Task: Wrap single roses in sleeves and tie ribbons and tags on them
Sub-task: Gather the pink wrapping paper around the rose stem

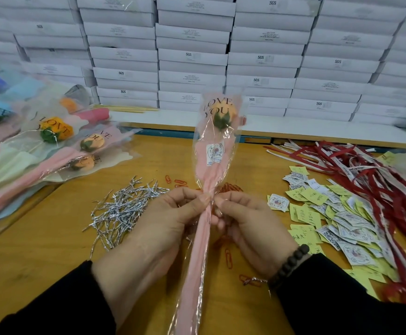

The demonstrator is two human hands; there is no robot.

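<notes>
Sleeve (217, 131) is reading "LOVE YOU" in black up top, w/ a round printed tag (214, 151) showing inside below the rose (222, 114); tag text too small to read. White boxes (192, 56) stacked behind the sleeve are showing "SGS" on many ends, other print unreadable.

Left hand (163, 221) is pinching the sleeve's gathered neck w/ thumb + curled fingers, back of hand facing cam. Right hand (248, 226) is pinching the same neck from the other side, fingers curled; bead bracelet (289, 264) on that wrist. Sleeve is standing near upright over the wooden table (40, 250), stem end pointing down toward cam.

Counts: 1 rose in hands; approx 7 wrapped roses (57, 131) lying left of the sleeve, some blurred. Silver twist ties (122, 209) in a pile left of the sleeve, too many to count. Loose tags (330, 213) and red ribbons (366, 170) heaped right of the sleeve, uncountable. Several red paper clips (228, 258) near its neck.
</notes>
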